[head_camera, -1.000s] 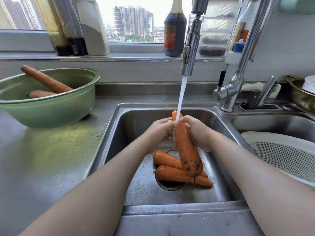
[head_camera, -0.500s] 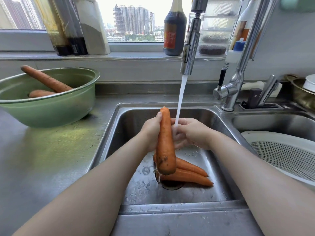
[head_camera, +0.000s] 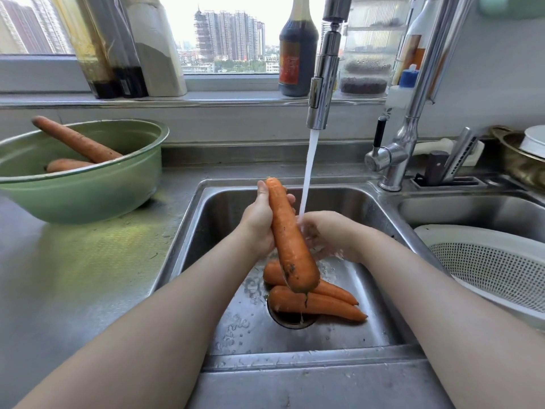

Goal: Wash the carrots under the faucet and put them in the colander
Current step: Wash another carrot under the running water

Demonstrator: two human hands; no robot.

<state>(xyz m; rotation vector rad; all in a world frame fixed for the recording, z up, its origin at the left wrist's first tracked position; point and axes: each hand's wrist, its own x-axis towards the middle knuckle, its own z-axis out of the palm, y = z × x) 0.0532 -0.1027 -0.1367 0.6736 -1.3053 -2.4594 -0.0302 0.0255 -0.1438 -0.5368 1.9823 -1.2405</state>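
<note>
A brushed stainless-steel counter (head_camera: 88,276) is spread left of the hands, and a rectangular steel sink basin (head_camera: 339,335) lies beneath them. A round pale-green bowl (head_camera: 88,196), well left of the left hand, holds two dusty carrots (head_camera: 76,140), one half hidden by the rim. A white perforated colander (head_camera: 486,267), cut off by the frame, is seen right of the right hand. A chrome faucet spout (head_camera: 323,84) runs above the hands. A long thick orange carrot (head_camera: 287,237), wet and soil-flecked near its blunt lower end, is gripped by the left hand (head_camera: 258,222) just left of the stream. The right hand (head_camera: 330,231) is held under the water, and its fingers are too blurred for any hold to be told. Two tapered orange carrots (head_camera: 318,305) lie over the drain below.
</note>
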